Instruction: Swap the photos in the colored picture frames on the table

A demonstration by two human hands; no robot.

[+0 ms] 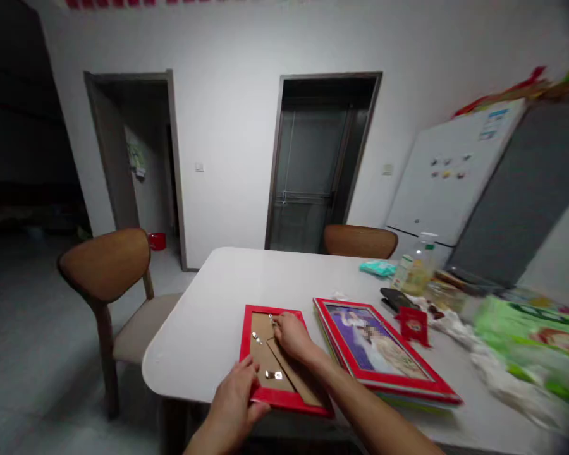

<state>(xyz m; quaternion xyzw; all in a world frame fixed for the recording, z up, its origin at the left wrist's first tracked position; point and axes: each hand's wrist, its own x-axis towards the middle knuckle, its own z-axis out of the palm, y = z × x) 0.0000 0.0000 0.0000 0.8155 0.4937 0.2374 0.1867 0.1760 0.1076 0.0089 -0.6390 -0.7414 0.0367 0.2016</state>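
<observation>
A red picture frame point(284, 399) lies face down on the white table, its brown backing board point(262, 357) upward with small metal clips and a folded stand on it. My left hand point(234, 398) grips the frame's lower left corner, fingers on the red rim and thumb at the near edge. My right hand point(291, 335) is closed at the upper part of the backing, its fingertips at a metal clip point(272, 319). Just to the right, a red-framed picture point(374, 344) lies face up on a stack of others.
On the table's point(194, 316) right side are a black phone-like item point(396, 299), a red packet point(413, 325), a bottle point(422, 265), a teal packet point(378, 269), crumpled white tissue and a green bag point(535, 335). Chairs point(107, 265) stand at the left and far side.
</observation>
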